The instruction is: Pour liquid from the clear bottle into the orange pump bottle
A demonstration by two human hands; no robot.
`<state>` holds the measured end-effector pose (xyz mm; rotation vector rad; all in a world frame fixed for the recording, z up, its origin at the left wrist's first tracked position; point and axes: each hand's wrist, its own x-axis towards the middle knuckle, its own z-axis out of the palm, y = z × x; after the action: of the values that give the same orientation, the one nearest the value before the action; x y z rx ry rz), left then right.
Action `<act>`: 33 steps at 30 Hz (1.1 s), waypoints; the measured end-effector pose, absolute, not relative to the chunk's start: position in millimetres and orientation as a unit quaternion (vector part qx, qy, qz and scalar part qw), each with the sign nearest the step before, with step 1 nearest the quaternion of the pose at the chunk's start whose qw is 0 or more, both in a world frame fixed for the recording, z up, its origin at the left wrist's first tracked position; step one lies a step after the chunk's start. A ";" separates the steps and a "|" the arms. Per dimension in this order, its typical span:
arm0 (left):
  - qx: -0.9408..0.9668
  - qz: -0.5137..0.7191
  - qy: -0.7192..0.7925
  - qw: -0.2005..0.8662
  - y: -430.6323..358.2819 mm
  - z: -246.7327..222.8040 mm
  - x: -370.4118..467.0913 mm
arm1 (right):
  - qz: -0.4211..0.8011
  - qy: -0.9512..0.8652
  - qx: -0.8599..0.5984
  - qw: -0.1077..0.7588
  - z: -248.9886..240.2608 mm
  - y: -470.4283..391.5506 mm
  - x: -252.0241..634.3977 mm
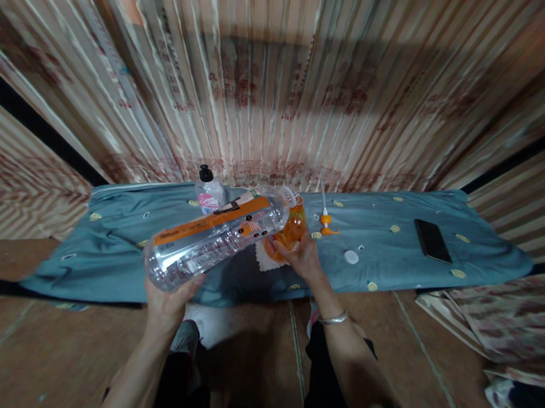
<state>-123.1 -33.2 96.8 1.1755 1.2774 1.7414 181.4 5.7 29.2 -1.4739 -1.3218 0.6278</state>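
My left hand (172,299) supports the base of a large clear plastic bottle (219,234) with an orange label. The bottle lies tilted, its mouth up and to the right, at the top of an orange translucent bottle (293,227). Around the lower part of that orange bottle, my right hand (302,255) has its fingers wrapped. A white scalloped cloth or paper (266,260) shows beneath it. To the right lie an orange pump top (325,221) with a white tube and a round white cap (351,257).
The low surface has a blue-green patterned cloth (383,275). A small clear bottle with a black top (209,194) stands at the back left, and a dark phone (433,240) lies at the right. Striped curtains (269,105) hang behind. My feet are on the tiled floor below.
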 end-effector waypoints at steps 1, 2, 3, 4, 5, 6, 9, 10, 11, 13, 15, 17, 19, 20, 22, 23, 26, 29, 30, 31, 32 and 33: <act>0.452 0.669 0.488 0.332 -33.5 97.8 -122.8 | 0.260 -0.546 -0.617 0.504 29.8 5.5 181.1; 0.454 0.671 0.486 0.329 -33.6 98.7 -122.8 | 0.258 -0.542 -0.623 0.502 30.6 5.3 180.7; 0.458 0.672 0.483 0.326 -33.8 99.4 -123.0 | 0.257 -0.539 -0.628 0.499 31.6 5.2 180.2; 0.462 0.673 0.479 0.324 -34.0 99.9 -123.2 | 0.256 -0.537 -0.631 0.498 32.6 5.0 179.7; 0.464 0.674 0.475 0.323 -34.2 100.2 -123.4 | 0.255 -0.538 -0.631 0.498 33.6 4.8 179.3; 0.466 0.675 0.472 0.322 -34.3 100.1 -123.5 | 0.255 -0.540 -0.628 0.499 34.5 4.6 179.1; 0.464 0.677 0.470 0.326 -34.0 97.9 -123.8 | 0.258 -0.546 -0.618 0.503 36.3 4.0 179.4; 0.463 0.678 0.468 0.328 -33.7 96.6 -124.0 | 0.259 -0.547 -0.615 0.505 36.4 3.9 179.8; 0.462 0.678 0.466 0.332 -33.3 95.1 -124.4 | 0.261 -0.547 -0.613 0.507 36.3 3.8 180.2; 0.465 0.677 0.459 0.340 -32.5 92.0 -125.4 | 0.264 -0.548 -0.606 0.513 35.5 3.7 180.7; 0.470 0.674 0.456 0.341 -31.9 89.8 -126.6 | 0.267 -0.547 -0.601 0.518 34.5 3.7 180.9; 0.473 0.676 0.457 0.332 -31.6 88.8 -127.3 | 0.266 -0.544 -0.603 0.519 33.4 4.0 180.8; 0.469 0.680 0.457 0.329 -31.4 88.9 -127.3 | 0.261 -0.540 -0.614 0.513 32.5 4.4 180.7; 0.465 0.682 0.456 0.333 -31.2 89.2 -127.2 | 0.259 -0.538 -0.619 0.510 32.1 4.6 180.8; 0.458 0.685 0.454 0.340 -30.8 89.6 -127.0 | 0.258 -0.538 -0.625 0.504 31.4 5.0 181.1; 0.456 0.686 0.453 0.341 -30.5 89.7 -127.2 | 0.258 -0.538 -0.625 0.503 31.2 5.1 181.3; 0.458 0.688 0.451 0.335 -29.9 88.3 -128.4 | 0.262 -0.543 -0.616 0.508 30.7 5.2 181.7; 0.455 0.685 0.453 0.344 -29.6 85.8 -130.3 | 0.264 -0.543 -0.613 0.510 30.7 5.2 181.7; 0.451 0.684 0.457 0.347 -29.6 85.1 -130.7 | 0.264 -0.543 -0.613 0.509 30.8 5.2 181.7; 0.448 0.682 0.461 0.349 -29.7 84.7 -131.0 | 0.263 -0.544 -0.613 0.509 30.9 5.3 181.7; 0.445 0.682 0.464 0.350 -29.8 84.4 -131.1 | 0.262 -0.546 -0.613 0.508 31.1 5.4 181.7; 0.444 0.681 0.466 0.350 -30.0 84.5 -131.1 | 0.261 -0.548 -0.613 0.507 31.3 5.4 181.7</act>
<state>-131.1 -30.0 84.5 1.1505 1.2075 1.7638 181.7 5.4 31.3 -1.4770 -1.3202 0.6294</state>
